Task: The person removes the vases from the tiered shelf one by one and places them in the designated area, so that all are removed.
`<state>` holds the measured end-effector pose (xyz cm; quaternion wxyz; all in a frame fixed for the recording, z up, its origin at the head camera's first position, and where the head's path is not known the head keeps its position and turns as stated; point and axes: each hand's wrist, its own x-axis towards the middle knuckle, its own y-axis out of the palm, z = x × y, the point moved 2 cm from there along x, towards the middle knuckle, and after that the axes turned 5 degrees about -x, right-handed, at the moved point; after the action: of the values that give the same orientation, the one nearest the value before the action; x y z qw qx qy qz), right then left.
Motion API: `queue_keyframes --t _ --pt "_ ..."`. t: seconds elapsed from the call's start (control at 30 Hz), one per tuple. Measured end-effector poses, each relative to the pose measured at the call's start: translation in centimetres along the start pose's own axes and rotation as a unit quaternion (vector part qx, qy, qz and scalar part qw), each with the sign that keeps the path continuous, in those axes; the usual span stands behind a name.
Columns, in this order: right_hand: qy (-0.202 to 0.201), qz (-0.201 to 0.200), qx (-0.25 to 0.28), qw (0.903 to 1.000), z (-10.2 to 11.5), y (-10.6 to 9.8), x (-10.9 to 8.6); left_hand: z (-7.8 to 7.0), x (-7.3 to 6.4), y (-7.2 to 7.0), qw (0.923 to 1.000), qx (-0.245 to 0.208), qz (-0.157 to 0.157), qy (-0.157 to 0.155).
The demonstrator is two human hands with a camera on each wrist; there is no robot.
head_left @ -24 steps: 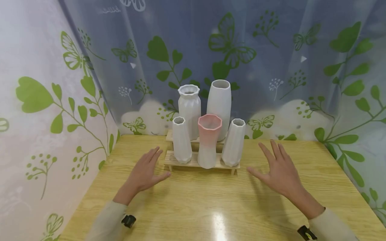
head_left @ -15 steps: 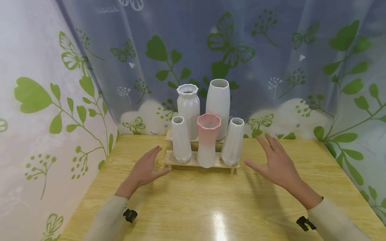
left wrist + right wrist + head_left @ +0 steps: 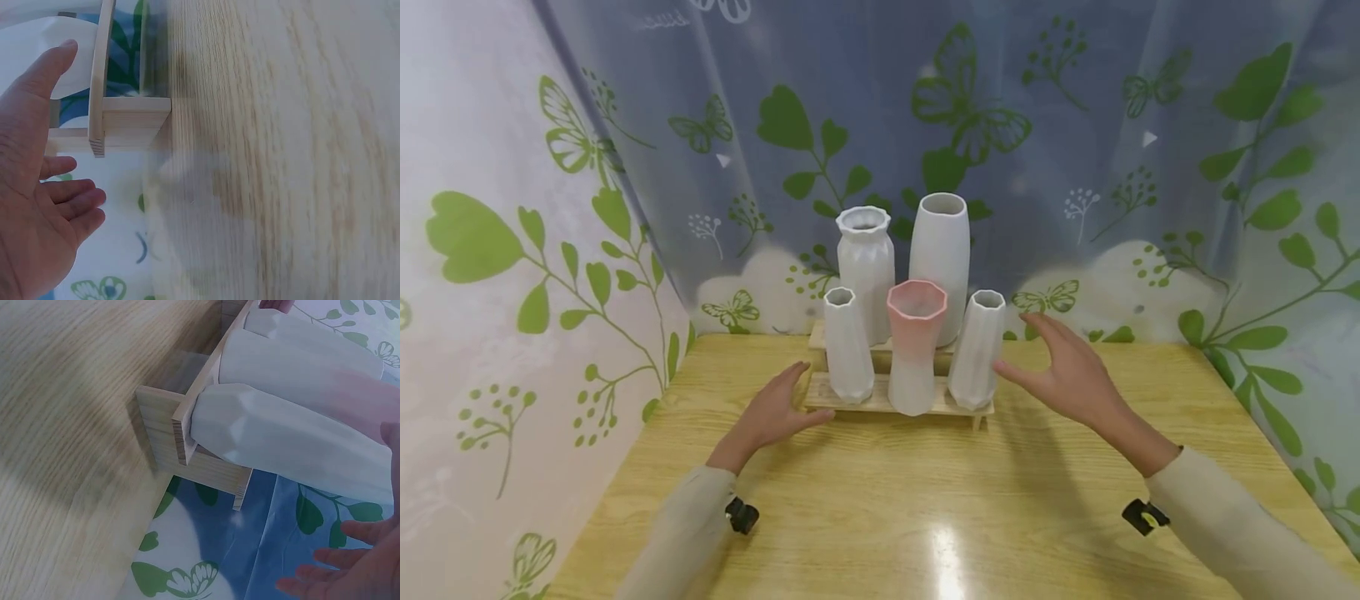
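A two-tier wooden stand [image 3: 880, 402] carries several vases. On its lower tier stand a white faceted vase [image 3: 850, 350] at the left, a pink-and-white vase [image 3: 914, 358] in the middle and another white faceted vase [image 3: 976, 354] at the right. Behind them rise a white vase with a scalloped rim [image 3: 867, 258] and a tall smooth white vase [image 3: 942, 250]. My left hand [image 3: 775, 412], fingers extended and thumb apart, is beside the stand's left end. With its thumb near the right faceted vase, my right hand [image 3: 1071, 375] is spread and holds nothing.
The stand rests on a wood-grain table [image 3: 880, 500]. A curtain [image 3: 850, 108] printed with leaves and butterflies hangs right behind the table, and similar printed sheets [image 3: 512, 333] enclose both sides.
My right hand has moved left and up toward the right faceted vase. My left hand has shifted slightly right, closer to the stand. The vases stay on the stand.
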<state>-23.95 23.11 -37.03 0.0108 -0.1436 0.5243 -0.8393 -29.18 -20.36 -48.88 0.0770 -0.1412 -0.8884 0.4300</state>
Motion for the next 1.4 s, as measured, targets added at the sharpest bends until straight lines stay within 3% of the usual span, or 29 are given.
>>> queue_keyframes --t 0.37,0.6,1.03,1.4 --pt "0.017 0.023 0.041 0.9988 1.7 -0.4 1.5 0.0 1.2 0.8 0.9992 -0.039 0.011 -0.004" --pt "0.006 0.014 0.052 0.9985 1.7 0.2 1.9 0.1 1.5 1.2 0.9982 -0.057 0.017 0.010" --pt "0.003 -0.001 0.092 0.9957 2.7 0.5 2.6 0.0 1.6 1.3 0.9972 -0.074 0.013 -0.004" --pt "0.005 -0.021 0.103 0.9945 2.7 0.9 2.9 0.2 1.7 1.2 0.9974 -0.072 0.001 0.004"
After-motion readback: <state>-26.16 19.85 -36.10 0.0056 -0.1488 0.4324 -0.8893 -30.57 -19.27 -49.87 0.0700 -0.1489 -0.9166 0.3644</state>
